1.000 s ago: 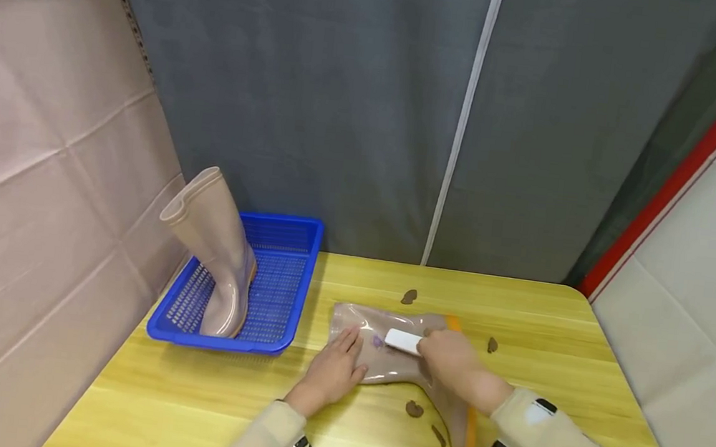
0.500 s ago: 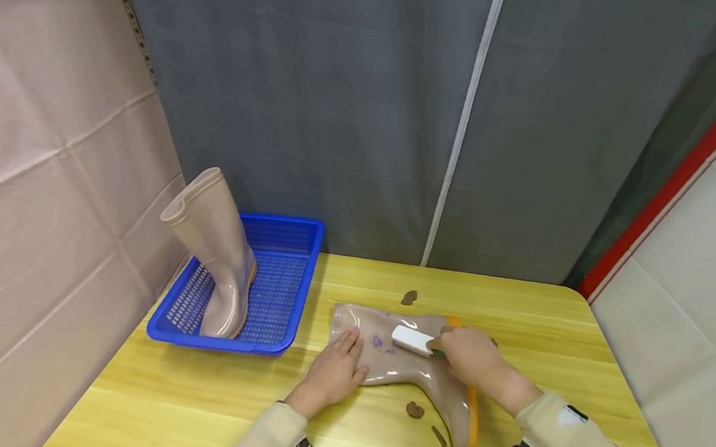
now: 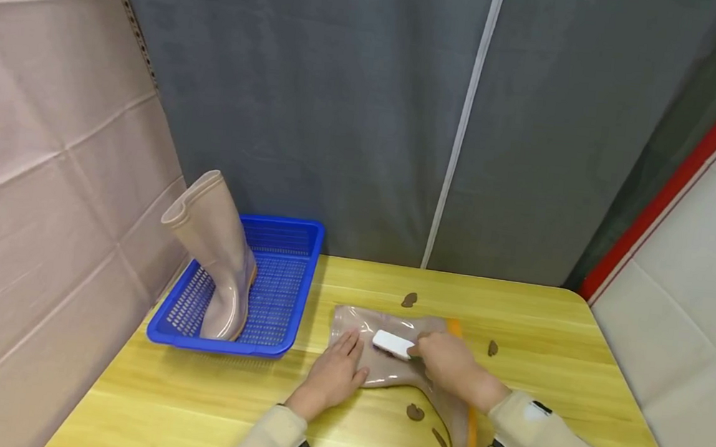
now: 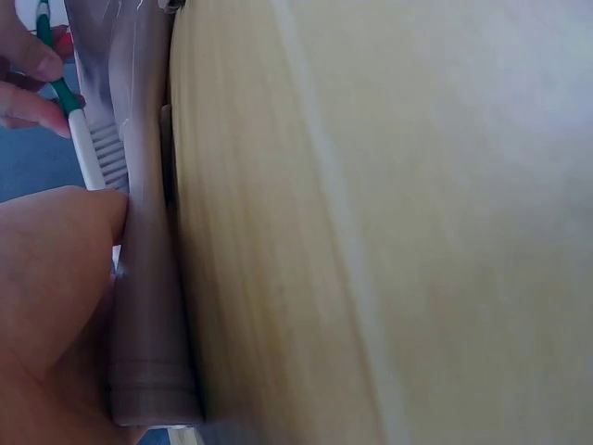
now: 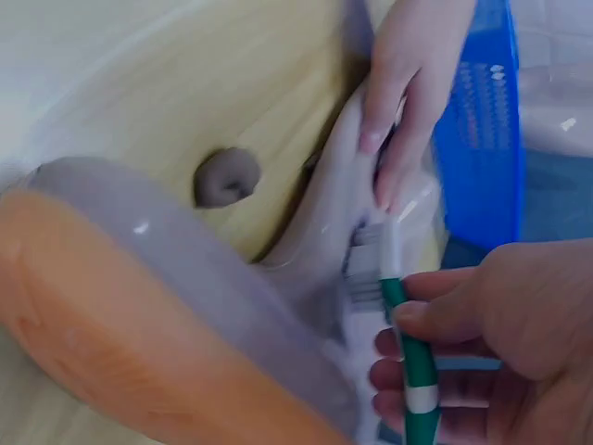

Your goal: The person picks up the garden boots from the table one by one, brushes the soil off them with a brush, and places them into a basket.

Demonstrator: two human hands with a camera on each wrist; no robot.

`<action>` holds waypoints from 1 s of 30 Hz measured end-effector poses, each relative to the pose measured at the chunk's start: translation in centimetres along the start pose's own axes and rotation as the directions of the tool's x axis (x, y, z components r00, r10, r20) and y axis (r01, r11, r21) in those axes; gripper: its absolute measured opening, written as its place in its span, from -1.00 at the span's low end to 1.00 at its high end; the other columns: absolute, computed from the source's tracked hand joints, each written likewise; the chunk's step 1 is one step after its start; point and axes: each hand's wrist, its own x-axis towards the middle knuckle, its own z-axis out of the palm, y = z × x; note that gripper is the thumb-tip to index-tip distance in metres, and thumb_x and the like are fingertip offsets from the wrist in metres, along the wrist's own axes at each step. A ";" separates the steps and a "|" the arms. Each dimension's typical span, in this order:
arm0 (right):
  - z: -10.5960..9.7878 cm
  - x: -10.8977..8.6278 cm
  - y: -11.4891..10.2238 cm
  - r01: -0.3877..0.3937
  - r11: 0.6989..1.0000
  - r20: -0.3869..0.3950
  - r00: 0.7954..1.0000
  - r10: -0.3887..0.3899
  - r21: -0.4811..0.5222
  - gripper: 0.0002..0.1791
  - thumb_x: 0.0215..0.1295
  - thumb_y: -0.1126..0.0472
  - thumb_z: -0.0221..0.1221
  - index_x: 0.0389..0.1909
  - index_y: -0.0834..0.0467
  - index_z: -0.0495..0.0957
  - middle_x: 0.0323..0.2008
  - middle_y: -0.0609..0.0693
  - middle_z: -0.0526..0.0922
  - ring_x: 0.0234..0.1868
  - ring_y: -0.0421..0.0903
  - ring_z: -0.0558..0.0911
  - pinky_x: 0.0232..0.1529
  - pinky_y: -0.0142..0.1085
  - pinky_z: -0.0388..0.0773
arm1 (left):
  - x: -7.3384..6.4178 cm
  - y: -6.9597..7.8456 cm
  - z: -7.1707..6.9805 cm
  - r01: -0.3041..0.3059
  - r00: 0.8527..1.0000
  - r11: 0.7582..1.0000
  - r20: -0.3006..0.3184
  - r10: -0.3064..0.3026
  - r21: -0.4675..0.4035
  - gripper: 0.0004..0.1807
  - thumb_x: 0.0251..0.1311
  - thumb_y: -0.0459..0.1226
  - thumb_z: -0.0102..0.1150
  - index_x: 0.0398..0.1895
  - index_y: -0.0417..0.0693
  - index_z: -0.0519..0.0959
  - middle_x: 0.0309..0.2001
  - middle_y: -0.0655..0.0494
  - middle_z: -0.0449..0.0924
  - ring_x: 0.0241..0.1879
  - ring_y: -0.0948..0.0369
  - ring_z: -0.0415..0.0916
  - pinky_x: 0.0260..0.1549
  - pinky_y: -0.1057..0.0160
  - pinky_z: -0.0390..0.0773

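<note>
A beige rubber boot with an orange sole lies on its side on the wooden table. My left hand rests on its shaft near the top opening, fingers extended. In my right hand I grip a scrubbing brush by its handle, green in the right wrist view. The white brush head has its bristles against the boot's shaft, just right of my left fingers. In the left wrist view the bristles touch the boot close to my left thumb. Whatever lies under the brush head is hidden.
A blue plastic basket stands at the table's left, with a second beige boot upright and leaning in it. Several brown mud-like lumps lie around the boot, one in front and one behind. A grey curtain hangs behind.
The brush in my right hand shifted right along the shaft, then back left toward my left hand. Purple marks visible half a second ago are now covered. The left hand stays in place.
</note>
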 end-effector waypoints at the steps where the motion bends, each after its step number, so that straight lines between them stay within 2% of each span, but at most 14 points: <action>1: 0.0 -0.1 -0.2 0.006 1.000 0.011 1.000 -0.006 0.021 -0.71 -0.08 0.45 0.26 -0.38 0.03 0.73 -0.47 -0.07 0.69 -0.48 -0.22 0.57 -0.47 -0.36 0.58 | 0.0 0.0 0.0 0.001 1.000 1.000 0.002 -0.001 0.000 -0.31 0.32 0.05 -0.12 0.37 -0.22 0.22 0.45 -0.12 0.13 0.46 -0.03 0.07 0.43 0.04 0.18; 4: -0.8 -0.6 -0.7 -0.007 0.997 0.048 0.999 0.004 0.071 -0.74 -0.09 0.45 0.29 -0.37 0.09 0.74 -0.42 -0.02 0.74 -0.43 -0.21 0.62 -0.39 -0.36 0.63 | 0.0 0.1 0.0 0.002 1.000 1.000 0.005 -0.002 -0.001 -0.31 0.32 0.04 -0.11 0.37 -0.22 0.22 0.45 -0.12 0.13 0.46 -0.02 0.07 0.43 0.04 0.18; 8: -2.2 -1.9 -1.4 -0.046 0.991 0.110 0.993 0.033 0.123 -0.79 -0.03 0.39 0.32 -0.32 0.15 0.74 -0.34 0.05 0.76 -0.34 -0.08 0.70 -0.34 -0.31 0.68 | -0.1 0.2 -0.1 -0.005 1.000 1.000 0.007 0.005 0.006 -0.31 0.32 0.04 -0.11 0.37 -0.22 0.22 0.45 -0.12 0.13 0.46 -0.03 0.07 0.43 0.04 0.17; 10: -2.7 -2.6 -1.8 -0.050 0.990 0.109 0.993 0.035 0.130 -0.82 -0.02 0.36 0.33 -0.33 0.16 0.73 -0.35 0.06 0.76 -0.34 -0.04 0.71 -0.35 -0.30 0.68 | -0.1 0.2 -0.1 -0.008 1.000 1.000 0.007 0.008 0.010 -0.31 0.32 0.04 -0.12 0.37 -0.22 0.22 0.45 -0.13 0.13 0.46 -0.02 0.07 0.44 0.04 0.17; 14: -3.1 -3.7 -2.2 -0.045 0.991 0.084 0.996 0.035 0.122 -0.86 0.02 0.32 0.31 -0.35 0.12 0.74 -0.40 0.05 0.76 -0.44 -0.13 0.69 -0.43 -0.35 0.66 | -0.2 0.1 -0.1 -0.013 1.000 1.000 -0.003 0.013 0.018 -0.31 0.32 0.04 -0.12 0.37 -0.22 0.23 0.44 -0.13 0.13 0.46 -0.03 0.08 0.43 0.04 0.17; 17: -3.1 -4.0 -2.1 -0.094 0.983 0.073 0.994 0.083 0.155 -0.78 0.02 0.39 0.27 -0.29 0.11 0.73 -0.35 0.04 0.76 -0.49 -0.20 0.63 -0.53 -0.43 0.58 | -0.1 0.0 0.0 -0.023 1.000 1.000 -0.015 0.024 0.020 -0.31 0.32 0.05 -0.11 0.36 -0.22 0.24 0.44 -0.14 0.14 0.45 -0.04 0.09 0.43 0.03 0.19; 22: -3.1 -3.1 -1.8 -0.125 0.979 -0.038 0.990 0.133 0.163 -0.64 -0.07 0.50 0.22 -0.23 0.13 0.71 -0.35 0.04 0.75 -0.52 -0.23 0.61 -0.60 -0.54 0.45 | -0.2 -0.2 0.2 -0.021 1.000 1.000 -0.021 0.021 0.002 -0.31 0.32 0.05 -0.11 0.36 -0.22 0.24 0.44 -0.14 0.13 0.45 -0.04 0.08 0.42 0.02 0.20; 24: -2.7 -2.3 -1.6 -0.127 0.983 -0.068 0.988 0.137 0.130 -0.69 -0.04 0.46 0.25 -0.25 0.12 0.72 -0.39 0.02 0.74 -0.48 -0.20 0.64 -0.55 -0.49 0.52 | -0.2 -0.3 0.1 -0.013 1.000 1.000 -0.017 0.013 -0.004 -0.31 0.32 0.06 -0.12 0.37 -0.21 0.23 0.45 -0.14 0.12 0.46 -0.04 0.08 0.42 0.02 0.19; 27: -1.5 -1.3 -1.2 -0.137 0.987 -0.056 0.988 0.142 0.081 -0.78 0.00 0.39 0.28 -0.31 0.11 0.71 -0.45 0.02 0.71 -0.46 -0.16 0.65 -0.51 -0.33 0.60 | -0.2 -0.2 -0.1 -0.001 1.000 1.000 -0.003 0.001 -0.008 -0.30 0.33 0.07 -0.14 0.38 -0.21 0.21 0.46 -0.13 0.09 0.47 -0.04 0.06 0.43 0.02 0.17; 30: -0.3 -0.9 -0.8 -0.134 0.989 -0.027 0.990 0.136 0.066 -0.83 0.00 0.40 0.27 -0.38 0.11 0.71 -0.49 0.01 0.70 -0.46 -0.14 0.64 -0.52 -0.28 0.60 | -0.2 -0.1 -0.1 -0.003 1.000 1.000 0.010 0.003 -0.011 -0.29 0.33 0.07 -0.14 0.38 -0.21 0.20 0.46 -0.13 0.08 0.47 -0.04 0.05 0.43 0.02 0.17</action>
